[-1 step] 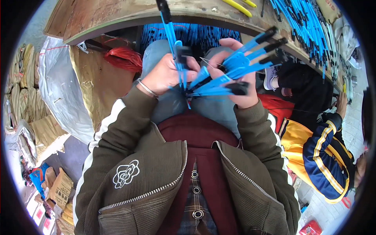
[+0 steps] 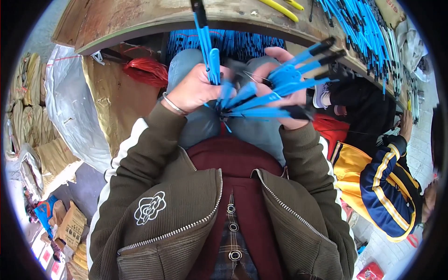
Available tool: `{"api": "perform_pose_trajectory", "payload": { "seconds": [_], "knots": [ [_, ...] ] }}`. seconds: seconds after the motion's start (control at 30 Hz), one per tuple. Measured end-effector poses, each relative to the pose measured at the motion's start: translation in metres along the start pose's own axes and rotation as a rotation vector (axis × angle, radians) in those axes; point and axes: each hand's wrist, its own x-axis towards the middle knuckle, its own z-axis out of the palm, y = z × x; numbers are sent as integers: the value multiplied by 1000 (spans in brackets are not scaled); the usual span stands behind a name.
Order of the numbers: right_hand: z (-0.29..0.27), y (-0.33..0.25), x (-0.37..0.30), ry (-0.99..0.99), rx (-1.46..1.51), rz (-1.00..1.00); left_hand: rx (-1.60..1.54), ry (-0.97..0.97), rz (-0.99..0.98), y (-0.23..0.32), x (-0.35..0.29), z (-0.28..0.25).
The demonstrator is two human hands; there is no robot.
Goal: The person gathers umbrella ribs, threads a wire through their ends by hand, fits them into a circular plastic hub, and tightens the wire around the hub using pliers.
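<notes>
My left hand (image 2: 193,91), a metal bangle at its wrist, is closed around some narrow blue strips (image 2: 214,65) with black ends; they stand up past its fingers. A fanned bundle of similar blue strips (image 2: 285,78) with black tips is in my right hand (image 2: 295,105), its fingers curled around them. Thin wire (image 2: 254,75) sticks out by my right fingertips. Between the hands, strips and a dark end are smeared by motion, so their contact is unclear. Both hands are above my knees (image 2: 189,65).
Ahead is a wooden table (image 2: 154,14) with yellow-handled tools (image 2: 280,9) and a heap of blue strips (image 2: 357,32). Beneath it lie more blue strips (image 2: 224,42) and a red plastic bag (image 2: 147,71). A person in a yellow and navy jacket (image 2: 387,186) is close on the right.
The blue strips between my hands have shifted, and a blurred black end has moved up and right. The bundle in my right hand has turned slightly. Both hands keep their hold.
</notes>
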Motion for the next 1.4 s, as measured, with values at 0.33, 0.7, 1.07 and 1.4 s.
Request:
{"api": "perform_pose_trajectory", "payload": {
  "seconds": [0.33,0.7,1.07,1.4],
  "knots": [
    [-14,-4,-17,-150,95,-249,-175,-60,60,27,12,1],
    [24,-4,-36,139,22,-152,84,119,-17,12,-8,36],
    [33,0,-32,188,-4,-119,206,273,27,3,-9,39],
    [38,-2,-30,198,-42,-134,203,351,-16,2,-12,38]
  ]
}}
